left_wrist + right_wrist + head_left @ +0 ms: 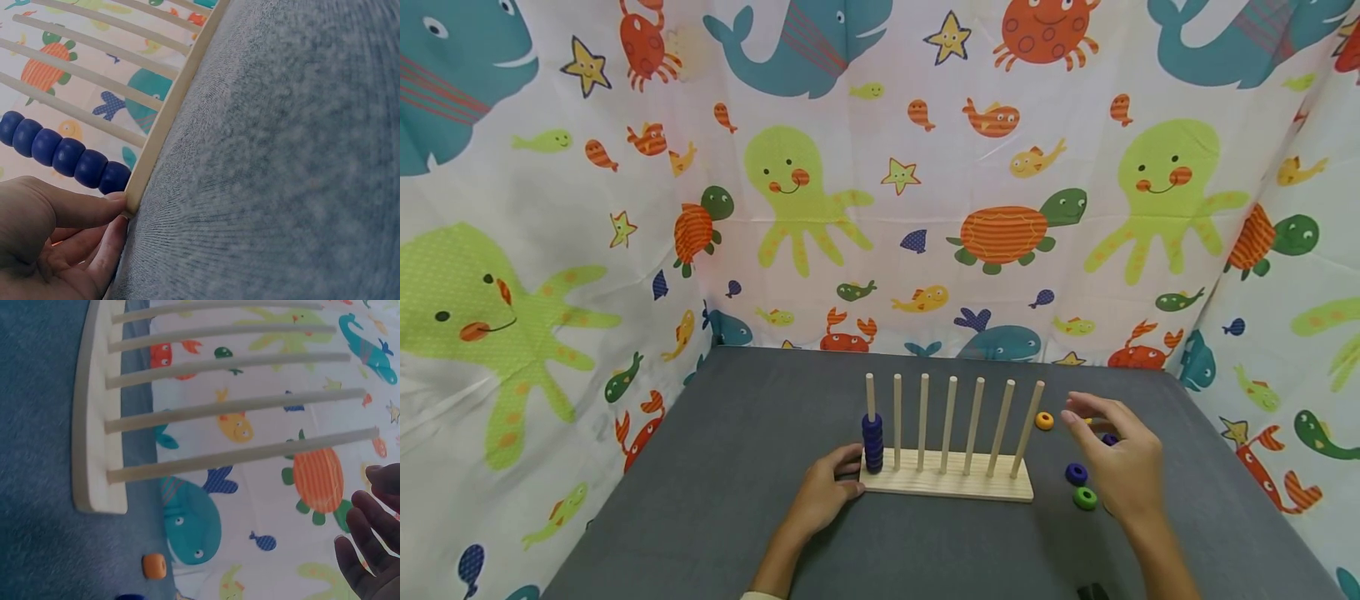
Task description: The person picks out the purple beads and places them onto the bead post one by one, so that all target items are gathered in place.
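A pale wooden peg stand with a row of upright pegs rests on the dark cloth. Several dark blue beads are stacked on its leftmost peg. My left hand pinches the left end of the base, thumb on one face and a finger on the other. My right hand hovers right of the stand above loose beads, fingers loosely bent. The right wrist view shows fingertips with nothing visible between them. A small yellow bit shows by these fingers in the head view; its kind is unclear.
Loose beads lie right of the stand: an orange one, a blue one, a green one and another blue one partly behind my hand. A black object sits at the bottom edge. Printed sea-animal curtains surround the table.
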`<state>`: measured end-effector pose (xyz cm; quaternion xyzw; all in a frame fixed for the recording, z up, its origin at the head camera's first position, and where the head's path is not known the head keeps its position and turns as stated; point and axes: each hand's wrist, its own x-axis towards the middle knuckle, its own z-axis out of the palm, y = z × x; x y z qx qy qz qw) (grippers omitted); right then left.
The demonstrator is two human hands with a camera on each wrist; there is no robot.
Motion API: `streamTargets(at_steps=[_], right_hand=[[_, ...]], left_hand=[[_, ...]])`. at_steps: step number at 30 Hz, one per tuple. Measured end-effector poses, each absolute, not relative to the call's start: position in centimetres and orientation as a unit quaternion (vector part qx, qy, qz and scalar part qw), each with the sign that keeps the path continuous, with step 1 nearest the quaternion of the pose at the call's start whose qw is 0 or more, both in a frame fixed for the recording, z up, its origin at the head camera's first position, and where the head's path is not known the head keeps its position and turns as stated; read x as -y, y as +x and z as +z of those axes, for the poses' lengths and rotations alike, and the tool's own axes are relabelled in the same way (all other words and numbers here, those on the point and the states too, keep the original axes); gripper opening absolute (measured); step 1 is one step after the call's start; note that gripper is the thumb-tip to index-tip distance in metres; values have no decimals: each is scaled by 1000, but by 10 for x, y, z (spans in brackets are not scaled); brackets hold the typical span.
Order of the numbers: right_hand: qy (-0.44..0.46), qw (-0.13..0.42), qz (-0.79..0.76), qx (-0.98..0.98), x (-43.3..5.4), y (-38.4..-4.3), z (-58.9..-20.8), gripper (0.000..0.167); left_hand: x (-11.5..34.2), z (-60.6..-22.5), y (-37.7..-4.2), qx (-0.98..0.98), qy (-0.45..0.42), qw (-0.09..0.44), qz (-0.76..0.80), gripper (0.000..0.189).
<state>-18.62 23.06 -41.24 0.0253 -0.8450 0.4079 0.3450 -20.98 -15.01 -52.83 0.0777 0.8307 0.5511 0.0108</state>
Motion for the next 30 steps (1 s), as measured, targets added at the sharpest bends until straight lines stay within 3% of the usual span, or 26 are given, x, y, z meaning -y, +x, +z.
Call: streamTargets(at_steps=[19, 30], right_hand=[[-28, 284, 356, 890, -266, -198, -452, 33], [-54, 188, 355, 914, -280, -204, -469, 45]], left_hand=[[151, -530, -210, -823, 80, 17, 562, 61], [150, -529, -210, -827, 74, 16, 557, 60]])
